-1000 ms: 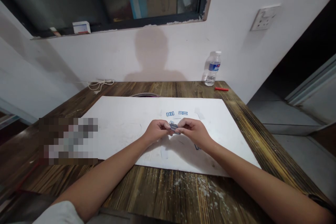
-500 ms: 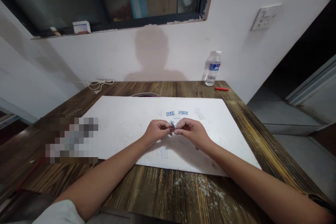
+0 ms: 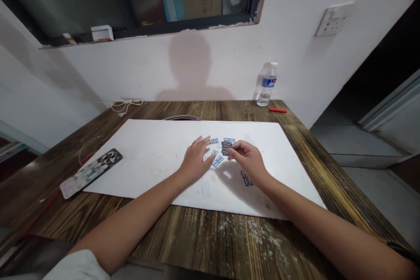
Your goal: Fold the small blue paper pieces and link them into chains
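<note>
My left hand (image 3: 196,157) is open, its fingers spread over the white board (image 3: 151,157) beside small blue-edged pieces. Between thumb and fingers, my right hand (image 3: 247,157) pinches a small dark slatted piece (image 3: 225,148). This piece is held just in front of a blue-edged piece (image 3: 229,140) at the back. Another blue-edged strip piece (image 3: 215,141) lies by my left fingertips, partly covered. Between the hands rests a slanted blue-and-white piece (image 3: 217,160). A darker blue-edged piece (image 3: 246,178) lies below my right wrist.
The board lies on a dark wooden table (image 3: 197,236). A patterned phone (image 3: 92,174) overlaps its left edge. At the back stand a water bottle (image 3: 267,85) and a red stick-shaped object (image 3: 278,110); a white cable (image 3: 126,105) lies at back left.
My hands were together, fingertips meeting at a small dark piece. Now they are apart: the left has opened over the board, and the right holds the dark slatted piece farther back.
</note>
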### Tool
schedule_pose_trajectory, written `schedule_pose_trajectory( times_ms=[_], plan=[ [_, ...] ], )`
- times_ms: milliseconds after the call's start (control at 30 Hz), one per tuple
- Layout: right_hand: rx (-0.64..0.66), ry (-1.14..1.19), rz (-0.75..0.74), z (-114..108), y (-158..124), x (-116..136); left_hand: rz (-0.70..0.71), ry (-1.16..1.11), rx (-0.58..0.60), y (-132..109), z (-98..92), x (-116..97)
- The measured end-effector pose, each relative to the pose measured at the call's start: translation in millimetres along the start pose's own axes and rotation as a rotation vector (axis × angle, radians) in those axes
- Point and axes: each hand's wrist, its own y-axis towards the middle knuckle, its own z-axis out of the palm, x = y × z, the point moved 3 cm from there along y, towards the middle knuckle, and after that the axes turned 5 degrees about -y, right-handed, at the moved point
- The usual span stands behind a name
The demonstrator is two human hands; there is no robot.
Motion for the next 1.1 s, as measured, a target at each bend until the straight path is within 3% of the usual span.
schedule_pose_trajectory(
  times_ms=[133,467,867,1100],
  plan=[
    [-0.055,0.024,-0.007,-4,0,4,-0.043,0.178,0.13,0,5.4,4],
    [-0.13,0.027,0.01,-9,2,6,-0.008,0.325,-0.068,3,-5.6,1],
    [-0.109,0.0,-0.011,-9,1,7,0.098,0.412,0.057,3,-8.0,0],
    [-0.119,0.0,-0.004,-8,1,6,0.114,0.429,0.04,3,-3.6,1]
  ],
)
